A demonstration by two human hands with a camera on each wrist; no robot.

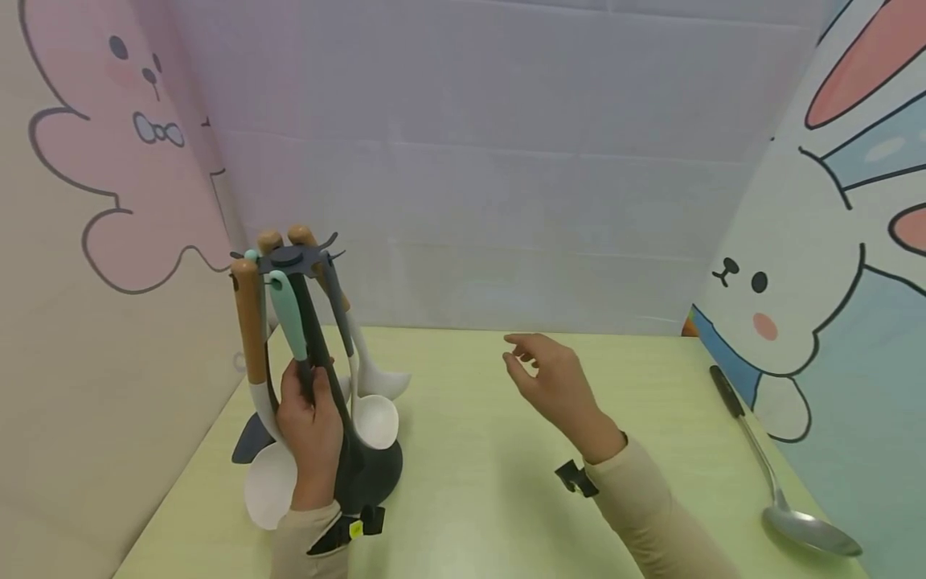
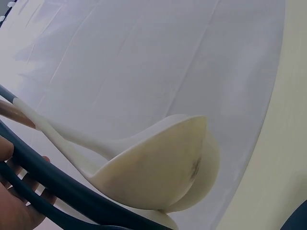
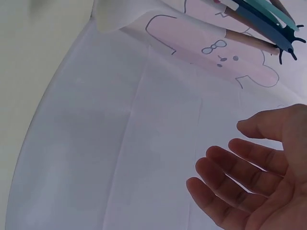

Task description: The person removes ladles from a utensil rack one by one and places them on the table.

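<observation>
On the left of the head view, a dark rotating-style stand carries hanging utensils: a mint handle, a wooden handle, a white ladle and several others. My left hand grips the dark shaft below the mint handle, close against the post. The left wrist view shows that hand curled at dark shafts, beside white ladle bowls. My right hand hovers over the middle of the table, fingers loosely bent and holding nothing; in the right wrist view its palm and fingers show.
A metal ladle with a black handle lies along the right edge of the pale green table. A light backdrop stands behind, with cartoon-printed sheets at both sides.
</observation>
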